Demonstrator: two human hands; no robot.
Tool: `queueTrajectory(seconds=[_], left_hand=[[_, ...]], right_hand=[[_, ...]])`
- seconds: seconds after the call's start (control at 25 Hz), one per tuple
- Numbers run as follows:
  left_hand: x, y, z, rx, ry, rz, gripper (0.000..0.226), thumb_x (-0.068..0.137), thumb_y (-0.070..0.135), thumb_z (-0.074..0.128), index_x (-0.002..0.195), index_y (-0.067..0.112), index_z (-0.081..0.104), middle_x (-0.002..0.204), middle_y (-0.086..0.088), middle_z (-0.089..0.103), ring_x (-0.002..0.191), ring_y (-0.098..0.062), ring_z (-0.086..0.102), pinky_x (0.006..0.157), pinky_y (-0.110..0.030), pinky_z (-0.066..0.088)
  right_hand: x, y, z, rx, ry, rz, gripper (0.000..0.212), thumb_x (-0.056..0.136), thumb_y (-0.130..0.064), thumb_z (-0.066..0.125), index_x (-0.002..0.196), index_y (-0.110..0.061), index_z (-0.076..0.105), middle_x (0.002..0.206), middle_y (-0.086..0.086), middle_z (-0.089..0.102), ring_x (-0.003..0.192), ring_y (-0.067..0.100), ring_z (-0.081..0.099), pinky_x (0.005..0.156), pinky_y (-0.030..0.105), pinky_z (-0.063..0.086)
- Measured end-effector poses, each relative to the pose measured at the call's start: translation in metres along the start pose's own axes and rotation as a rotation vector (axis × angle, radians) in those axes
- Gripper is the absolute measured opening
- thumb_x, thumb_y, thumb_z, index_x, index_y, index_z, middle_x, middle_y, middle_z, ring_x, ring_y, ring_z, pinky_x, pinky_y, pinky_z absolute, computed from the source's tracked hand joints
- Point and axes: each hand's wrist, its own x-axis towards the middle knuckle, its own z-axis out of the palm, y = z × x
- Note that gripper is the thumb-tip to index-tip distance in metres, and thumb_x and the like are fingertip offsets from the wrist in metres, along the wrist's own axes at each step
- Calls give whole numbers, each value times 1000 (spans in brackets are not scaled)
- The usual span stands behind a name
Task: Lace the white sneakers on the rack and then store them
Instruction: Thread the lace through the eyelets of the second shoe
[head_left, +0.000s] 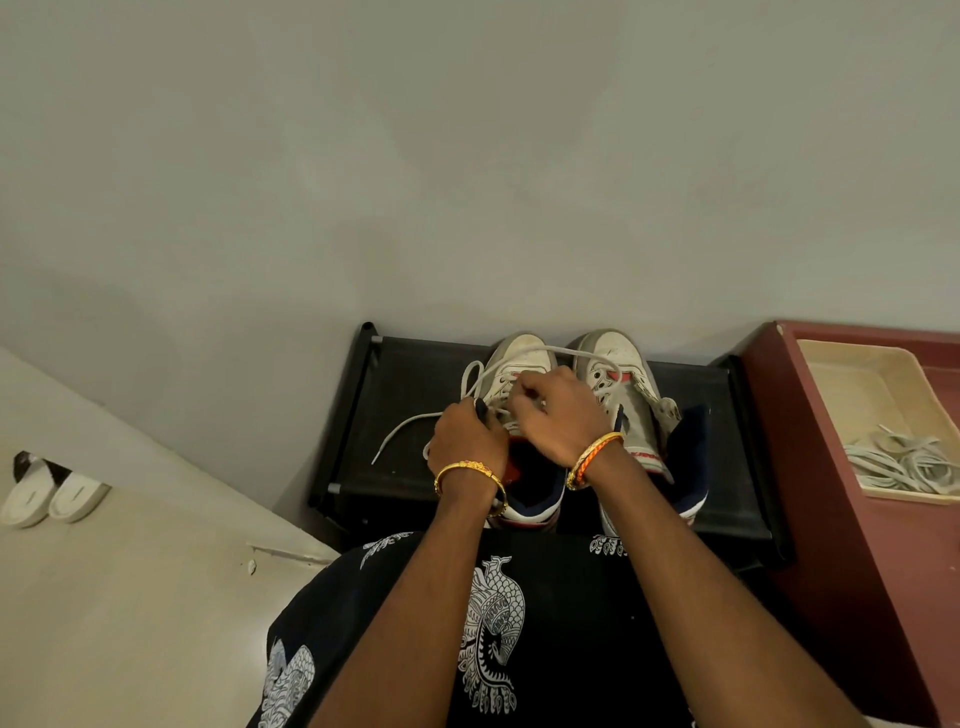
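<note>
Two white sneakers stand side by side, toes to the wall, on top of a black rack (410, 384). Over the left sneaker (524, 353) both my hands work. My left hand (467, 441) grips the shoe's tongue area and a strand of the white lace (400, 431), whose loose end trails left across the rack. My right hand (561, 410) pinches the lace above the eyelets; another strand arcs from it over the toes toward the right sneaker (623, 384). The right sneaker's eyelets show no lace. My hands hide most of the left shoe's throat.
A maroon cabinet (810, 467) stands right of the rack, holding a cream tray (852, 384) with a heap of white laces (904, 462). A pair of white slippers (52, 496) lies at far left on the floor. A grey wall rises right behind the rack.
</note>
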Motion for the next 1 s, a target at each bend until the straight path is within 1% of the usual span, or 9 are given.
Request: queueTrajectory(seconds=[0.12,0.28,0.44,0.52,0.64,0.72,0.84,0.92,1.0], left_hand=[[0,-2,1,-20,-16,19,23,96,24,47,100,7,62,102,-11,62,95,-27,58,73,-32,41],[0,-5,-2,-30,-25,27,21,96,24,49,92,8,61,96,-11,61,90,-26,57,70,-30,38],[-3,-3,-2,11,1,21,22,96,27,49,96,9,61,100,-9,62,91,-26,58,66,-30,37],[-4,0,0,12,7,11,22,96,27,48,100,11,63,102,-8,62,93,-26,59,66,-30,38],[-7,4,0,23,22,-5,22,97,27,47,101,13,63,102,-6,63,90,-24,59,66,-29,37],[-7,4,0,10,15,-19,22,97,28,46,96,13,62,98,-6,62,80,-18,53,64,-28,35],[-7,0,0,-44,-11,-17,18,95,27,50,84,14,57,91,-8,62,73,-16,48,62,-28,35],[-6,-2,0,-101,-34,-13,17,94,25,52,85,12,59,89,-10,63,71,-17,50,62,-27,35],[-7,-3,-1,-129,-62,-7,18,94,24,52,93,9,62,92,-9,64,73,-15,50,64,-26,36]], right_hand=[[3,-6,10,-553,-59,13,36,93,-42,45,112,-19,65,119,5,59,119,27,41,99,42,32],[14,-6,22,-547,-55,58,33,94,-39,48,111,-19,68,121,9,56,119,31,41,98,43,34],[7,3,-1,217,116,146,9,86,-16,64,82,-16,71,92,5,57,88,17,53,80,30,42],[2,8,-29,711,277,184,22,87,-2,60,70,-16,63,76,1,59,72,12,53,70,26,42],[-3,17,-52,1328,352,272,26,92,1,46,72,-13,55,77,5,65,76,18,61,70,25,49],[-2,18,-50,1513,391,392,25,92,0,42,70,-8,52,63,6,64,69,23,62,68,30,53],[3,14,-33,817,422,326,12,88,-9,54,76,-11,52,55,1,54,56,19,52,60,30,45],[4,12,-15,174,227,169,10,84,-22,63,88,-17,55,67,3,54,64,19,53,62,30,42],[7,6,1,-217,25,110,18,84,-32,65,95,-18,65,94,7,58,88,23,57,75,33,46]])
